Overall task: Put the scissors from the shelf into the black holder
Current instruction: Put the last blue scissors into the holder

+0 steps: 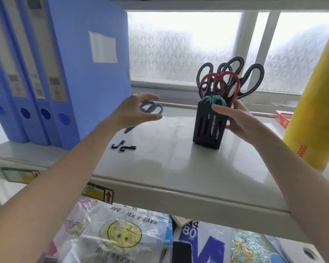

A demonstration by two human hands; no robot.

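Glossy pale shelf point(160, 168); matt black plastic holder point(209, 128); smooth blue plastic folders point(80, 73) left; crinkled glossy plastic bag point(112, 234) near.

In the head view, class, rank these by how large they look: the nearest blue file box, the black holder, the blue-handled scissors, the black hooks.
1. Blue file box
2. Black holder
3. Blue-handled scissors, partly hidden by the left hand
4. Black hooks

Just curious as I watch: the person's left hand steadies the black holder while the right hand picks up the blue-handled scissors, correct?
Hands are swapped. In the head view, the right hand steadies the black holder, while the left hand closes around the blue-handled scissors.
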